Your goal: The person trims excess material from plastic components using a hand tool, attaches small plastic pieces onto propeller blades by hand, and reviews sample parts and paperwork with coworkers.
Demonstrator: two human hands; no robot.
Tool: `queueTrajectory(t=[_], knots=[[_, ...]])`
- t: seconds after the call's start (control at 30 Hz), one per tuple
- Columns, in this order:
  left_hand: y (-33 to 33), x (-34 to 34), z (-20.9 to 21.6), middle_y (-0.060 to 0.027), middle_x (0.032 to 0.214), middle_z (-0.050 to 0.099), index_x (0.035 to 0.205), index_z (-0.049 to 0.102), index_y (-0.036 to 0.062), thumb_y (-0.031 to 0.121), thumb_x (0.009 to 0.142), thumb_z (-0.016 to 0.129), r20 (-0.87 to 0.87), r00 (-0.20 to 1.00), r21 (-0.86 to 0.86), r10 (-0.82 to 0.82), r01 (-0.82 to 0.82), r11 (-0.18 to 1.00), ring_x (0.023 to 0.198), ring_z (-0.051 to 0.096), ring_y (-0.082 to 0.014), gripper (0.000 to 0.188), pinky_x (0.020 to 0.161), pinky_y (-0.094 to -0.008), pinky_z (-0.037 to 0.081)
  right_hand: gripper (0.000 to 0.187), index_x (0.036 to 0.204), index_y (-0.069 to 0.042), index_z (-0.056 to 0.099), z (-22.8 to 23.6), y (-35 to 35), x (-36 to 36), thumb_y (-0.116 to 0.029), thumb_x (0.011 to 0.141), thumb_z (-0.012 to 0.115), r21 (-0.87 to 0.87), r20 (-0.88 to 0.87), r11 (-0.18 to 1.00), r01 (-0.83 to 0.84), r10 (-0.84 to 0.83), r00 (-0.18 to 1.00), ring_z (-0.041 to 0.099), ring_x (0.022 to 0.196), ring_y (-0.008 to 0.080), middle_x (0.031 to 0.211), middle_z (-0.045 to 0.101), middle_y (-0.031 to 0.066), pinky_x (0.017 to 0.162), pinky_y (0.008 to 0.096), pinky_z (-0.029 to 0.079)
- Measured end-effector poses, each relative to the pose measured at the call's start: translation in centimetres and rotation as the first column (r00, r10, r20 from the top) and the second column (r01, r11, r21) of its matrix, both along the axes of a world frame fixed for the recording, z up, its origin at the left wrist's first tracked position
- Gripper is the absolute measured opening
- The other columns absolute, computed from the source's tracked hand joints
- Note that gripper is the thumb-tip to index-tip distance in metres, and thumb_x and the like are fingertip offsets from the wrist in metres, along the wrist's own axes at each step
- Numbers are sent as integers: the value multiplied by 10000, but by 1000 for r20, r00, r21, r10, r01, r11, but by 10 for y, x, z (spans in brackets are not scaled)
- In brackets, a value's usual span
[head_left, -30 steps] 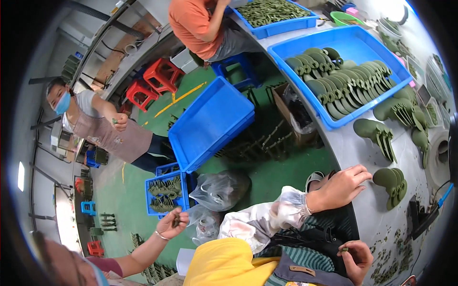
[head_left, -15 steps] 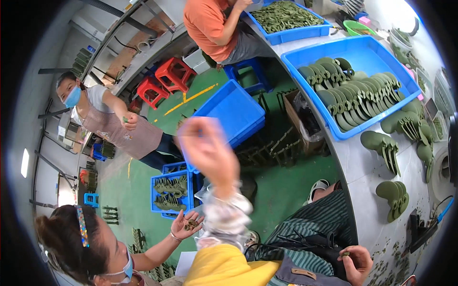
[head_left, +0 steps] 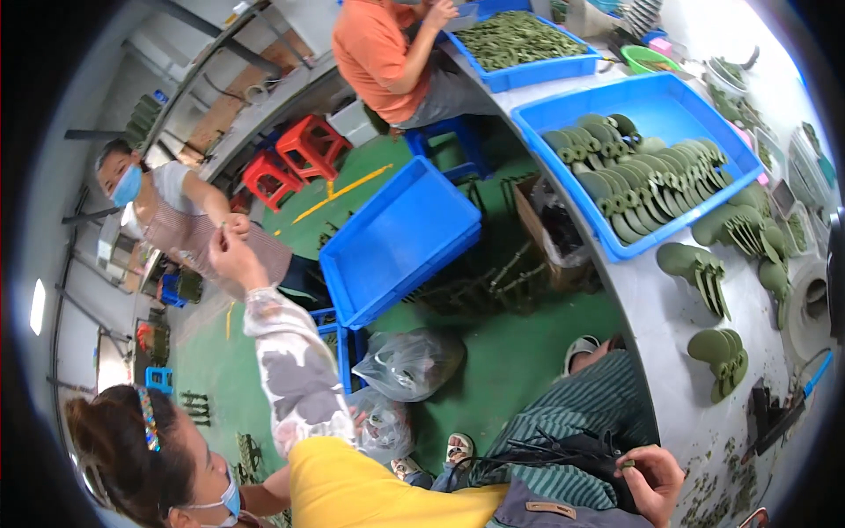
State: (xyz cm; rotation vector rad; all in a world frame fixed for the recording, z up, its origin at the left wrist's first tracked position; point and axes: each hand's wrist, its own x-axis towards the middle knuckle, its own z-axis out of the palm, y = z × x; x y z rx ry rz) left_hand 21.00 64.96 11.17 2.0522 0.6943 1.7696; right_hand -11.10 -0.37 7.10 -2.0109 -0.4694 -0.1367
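Note:
My left arm, in a patterned sleeve, reaches out to the left. My left hand (head_left: pixel 236 262) meets the hand (head_left: pixel 237 223) of a standing co-worker, fingertips pinched at a tiny green piece (head_left: pixel 224 230) between the two hands. Whether the co-worker still grips it too, I cannot tell. Low at the right, my right hand (head_left: pixel 650 482) rests by my lap. Its thumb and fingers are closed on another small green piece (head_left: pixel 628 464). Its exact kind is too small to make out.
On the bench at right, a blue tray (head_left: pixel 546 132) bears rows of green, rounded parts; more stacked green parts (head_left: pixel 717 356) lie beside it. Tilted blue crates (head_left: pixel 396 251) and a clear bag (head_left: pixel 409 361) stand on the floor. A masked co-worker (head_left: pixel 176 449) sits close at left.
My left hand has swung from the middle out to the left and met the standing co-worker's hand. The seated co-worker's open palm has gone from view. My right hand stays nearly still.

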Motion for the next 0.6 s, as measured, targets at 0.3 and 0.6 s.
queueTrajectory(t=[0.3,0.6], knots=[[-110,-19,-3,-135,1015,716,1086,703,-13,266,947,671,40,961,-8,-275,276,961,916,674,-225,313,810,-335,531,179,1020,106,617,-3,11,-8,133,844,611,453,-582,771,447,-124,804,680,839,194,959,652,176,747,289,567],[-323,-66,-77,-121,1084,694,1098,676,-9,114,989,598,723,178,-609,-667,620,-495,945,678,-163,182,843,-245,572,238,1029,119,632,-2,9,-12,186,800,622,496,-603,738,458,-87,793,690,931,238,997,651,191,818,314,584]])
